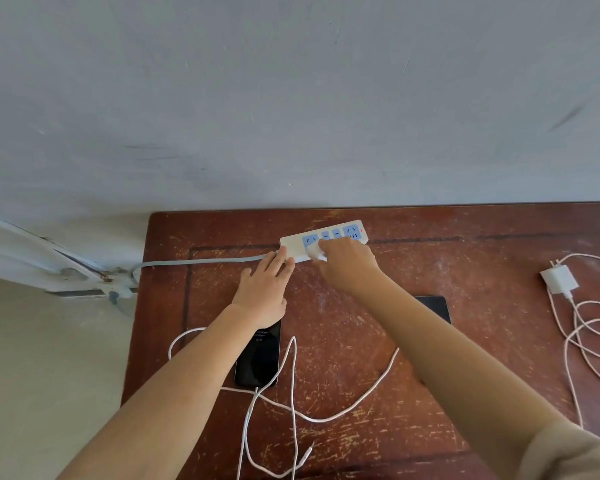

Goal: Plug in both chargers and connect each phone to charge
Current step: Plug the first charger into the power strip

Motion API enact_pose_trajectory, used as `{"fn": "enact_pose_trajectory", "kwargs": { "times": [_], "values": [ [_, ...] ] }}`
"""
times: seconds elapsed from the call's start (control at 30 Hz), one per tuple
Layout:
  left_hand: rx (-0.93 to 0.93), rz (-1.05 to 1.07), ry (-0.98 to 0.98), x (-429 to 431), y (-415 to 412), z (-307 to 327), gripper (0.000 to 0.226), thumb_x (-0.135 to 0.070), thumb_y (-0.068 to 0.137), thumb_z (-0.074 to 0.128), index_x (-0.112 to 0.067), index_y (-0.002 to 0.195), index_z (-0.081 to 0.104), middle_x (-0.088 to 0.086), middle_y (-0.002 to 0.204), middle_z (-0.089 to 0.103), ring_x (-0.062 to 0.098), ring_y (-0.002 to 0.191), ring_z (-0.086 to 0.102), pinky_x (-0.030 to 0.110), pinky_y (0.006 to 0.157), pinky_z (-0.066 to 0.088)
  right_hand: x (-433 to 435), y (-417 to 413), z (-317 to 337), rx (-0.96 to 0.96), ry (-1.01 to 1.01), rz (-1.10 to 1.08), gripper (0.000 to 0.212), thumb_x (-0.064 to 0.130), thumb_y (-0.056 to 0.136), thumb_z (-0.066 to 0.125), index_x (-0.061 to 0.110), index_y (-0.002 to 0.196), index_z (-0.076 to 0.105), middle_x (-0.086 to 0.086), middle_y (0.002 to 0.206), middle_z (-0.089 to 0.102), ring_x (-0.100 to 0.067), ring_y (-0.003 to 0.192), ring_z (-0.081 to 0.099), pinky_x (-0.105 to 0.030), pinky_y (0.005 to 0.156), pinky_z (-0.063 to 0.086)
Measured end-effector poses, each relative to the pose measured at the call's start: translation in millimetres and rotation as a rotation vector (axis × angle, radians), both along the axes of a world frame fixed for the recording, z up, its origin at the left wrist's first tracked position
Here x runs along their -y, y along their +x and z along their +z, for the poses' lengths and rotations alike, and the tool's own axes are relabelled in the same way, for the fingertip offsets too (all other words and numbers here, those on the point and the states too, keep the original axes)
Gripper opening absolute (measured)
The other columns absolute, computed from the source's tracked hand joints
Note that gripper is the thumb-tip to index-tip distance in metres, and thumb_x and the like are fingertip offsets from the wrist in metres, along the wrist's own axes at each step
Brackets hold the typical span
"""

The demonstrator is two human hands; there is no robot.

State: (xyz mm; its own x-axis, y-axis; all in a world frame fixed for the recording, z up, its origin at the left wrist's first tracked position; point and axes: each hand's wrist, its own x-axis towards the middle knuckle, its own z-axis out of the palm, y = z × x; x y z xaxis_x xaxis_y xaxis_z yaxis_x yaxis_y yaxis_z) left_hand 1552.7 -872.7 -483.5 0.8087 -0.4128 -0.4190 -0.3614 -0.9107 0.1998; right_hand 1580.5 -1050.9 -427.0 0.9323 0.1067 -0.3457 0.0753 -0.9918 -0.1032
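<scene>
A white power strip (352, 230) with blue sockets lies at the back of the wooden table (465, 341). My left hand (264, 285) rests flat, fingertips on the strip's near left end. My right hand (347, 261) grips a white charger (315, 252) pressed against the strip's sockets. A dark phone (258, 358) lies under my left wrist with a white cable (291, 382) at its near end. A second dark phone (433, 308) shows partly behind my right forearm. Another white charger (560, 278) with a coiled pinkish cable (582, 341) lies at the right edge.
The strip's grey cord (201, 262) runs left off the table toward a wall fitting (115, 289). A grey wall stands right behind the table. A loose cable end (307, 457) lies near the front edge.
</scene>
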Motion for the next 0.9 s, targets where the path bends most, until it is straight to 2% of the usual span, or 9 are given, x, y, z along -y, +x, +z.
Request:
{"fn": "enact_pose_trajectory", "kwargs": {
  "times": [0.17, 0.27, 0.37, 0.5, 0.57, 0.73, 0.8, 0.9],
  "values": [
    [-0.008, -0.011, -0.019, -3.8, 1.2, 0.5, 0.075, -0.022, 0.097, 0.052, -0.019, 0.157, 0.008, 0.005, 0.169, -0.009, 0.025, 0.155, 0.0, 0.058, 0.118, 0.026, -19.0, 27.7, 16.8, -0.049, -0.16, 0.028, 0.027, 0.027, 0.094, 0.057, 0.01, 0.113, 0.065, -0.006, 0.101, 0.068, -0.023, 0.079, 0.06, -0.031, 0.061, 0.042],
    [0.002, -0.025, -0.028, -5.2, 3.1, -0.4, 0.074, -0.022, 0.096, 0.052, -0.018, 0.157, 0.01, 0.006, 0.169, -0.006, 0.025, 0.154, 0.002, 0.058, 0.117, 0.027, -22.7, 38.3, 19.2, -0.096, -0.156, 0.019, 0.028, 0.031, 0.095, 0.054, 0.01, 0.109, 0.066, -0.005, 0.089, 0.061, -0.023, 0.075, 0.054, -0.032, 0.062, 0.04],
    [0.008, -0.044, -0.039, -6.4, 5.0, -1.2, 0.073, -0.022, 0.096, 0.052, -0.018, 0.156, 0.012, 0.007, 0.169, -0.004, 0.027, 0.154, 0.005, 0.058, 0.116, 0.029, -20.8, 47.2, 19.0, -0.154, -0.081, 0.011, 0.032, 0.035, 0.098, 0.051, 0.008, 0.107, 0.068, -0.009, 0.104, 0.07, -0.026, 0.084, 0.058, -0.033, 0.069, 0.04],
    [0.034, -0.08, -0.036, -11.9, 6.7, -4.5, 0.072, -0.023, 0.095, 0.053, -0.018, 0.156, 0.013, 0.007, 0.168, -0.003, 0.028, 0.153, 0.007, 0.058, 0.115, 0.029, -12.8, 58.8, 21.6, -0.182, 0.111, -0.089, 0.032, 0.034, 0.098, 0.055, 0.016, 0.118, 0.071, -0.006, 0.124, 0.069, -0.027, 0.112, 0.061, -0.035, 0.084, 0.048],
    [0.047, -0.098, -0.03, -14.5, 6.6, -6.3, 0.073, -0.024, 0.096, 0.053, -0.019, 0.156, 0.012, 0.007, 0.169, -0.003, 0.028, 0.153, 0.007, 0.058, 0.115, 0.029, -11.3, 64.1, 25.0, -0.17, 0.184, -0.135, 0.032, 0.034, 0.096, 0.06, 0.017, 0.12, 0.073, -0.005, 0.125, 0.07, -0.026, 0.114, 0.062, -0.034, 0.09, 0.049],
    [0.066, -0.09, -0.047, -13.6, 5.4, -9.0, 0.072, -0.024, 0.096, 0.053, -0.019, 0.156, 0.013, 0.007, 0.169, -0.001, 0.028, 0.153, 0.01, 0.057, 0.115, 0.03, -24.9, 56.9, 12.8, -0.097, 0.102, -0.112, 0.028, 0.032, 0.093, 0.064, 0.018, 0.115, 0.075, -0.005, 0.114, 0.075, -0.023, 0.106, 0.066, -0.03, 0.08, 0.049],
    [0.066, -0.09, -0.052, -14.5, 5.3, -10.3, 0.072, -0.025, 0.096, 0.053, -0.019, 0.156, 0.013, 0.007, 0.169, -0.001, 0.028, 0.153, 0.01, 0.055, 0.115, 0.029, -25.8, 44.4, 2.6, -0.091, 0.098, -0.117, 0.032, 0.033, 0.095, 0.063, 0.016, 0.121, 0.071, -0.007, 0.121, 0.071, -0.026, 0.11, 0.063, -0.031, 0.081, 0.048],
    [0.067, -0.109, -0.054, -17.9, 6.5, -12.1, 0.072, -0.025, 0.096, 0.052, -0.02, 0.157, 0.012, 0.007, 0.169, -0.001, 0.027, 0.153, 0.009, 0.055, 0.116, 0.028, -18.3, 39.0, -2.9, -0.072, 0.201, -0.186, 0.036, 0.035, 0.094, 0.065, 0.016, 0.124, 0.07, -0.006, 0.131, 0.067, -0.027, 0.117, 0.06, -0.035, 0.091, 0.049]
  ]
}}
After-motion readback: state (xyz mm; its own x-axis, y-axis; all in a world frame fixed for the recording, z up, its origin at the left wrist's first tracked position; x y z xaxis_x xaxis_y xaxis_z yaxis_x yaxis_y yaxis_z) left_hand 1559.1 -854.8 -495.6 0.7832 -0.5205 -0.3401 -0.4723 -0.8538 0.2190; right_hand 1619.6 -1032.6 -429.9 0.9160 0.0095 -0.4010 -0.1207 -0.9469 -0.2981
